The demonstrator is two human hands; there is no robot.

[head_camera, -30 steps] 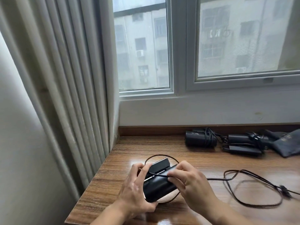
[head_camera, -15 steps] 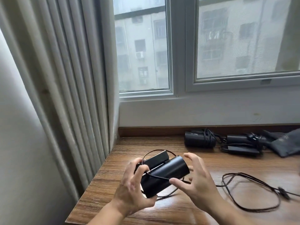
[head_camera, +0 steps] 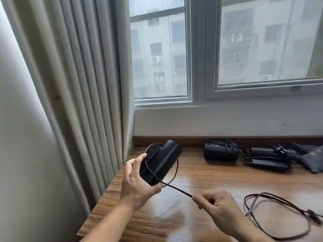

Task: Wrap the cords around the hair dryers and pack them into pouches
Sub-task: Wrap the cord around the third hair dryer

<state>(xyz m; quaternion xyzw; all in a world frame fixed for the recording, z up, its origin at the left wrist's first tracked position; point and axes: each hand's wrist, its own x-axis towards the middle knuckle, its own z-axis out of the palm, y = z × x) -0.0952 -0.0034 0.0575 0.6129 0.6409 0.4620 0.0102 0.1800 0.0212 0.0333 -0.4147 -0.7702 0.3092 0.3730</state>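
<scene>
My left hand (head_camera: 135,180) grips a black folded hair dryer (head_camera: 161,162), lifted above the wooden table (head_camera: 209,180) near its left edge. One loop of its black cord (head_camera: 176,187) runs round the body. From there the cord stretches taut down to my right hand (head_camera: 216,206), which pinches it. The rest of the cord (head_camera: 279,219) lies in loose loops on the table at the right, ending in the plug (head_camera: 313,213).
Along the back wall lie a wrapped black hair dryer (head_camera: 221,151), another dryer with its cord (head_camera: 269,157), and a dark grey pouch (head_camera: 312,158). A grey curtain (head_camera: 83,84) hangs at the left by the table's edge. A window fills the wall above.
My left hand has raised and tilted the dryer. My right hand left the dryer body, moved down and right, and now pulls the cord taut.
</scene>
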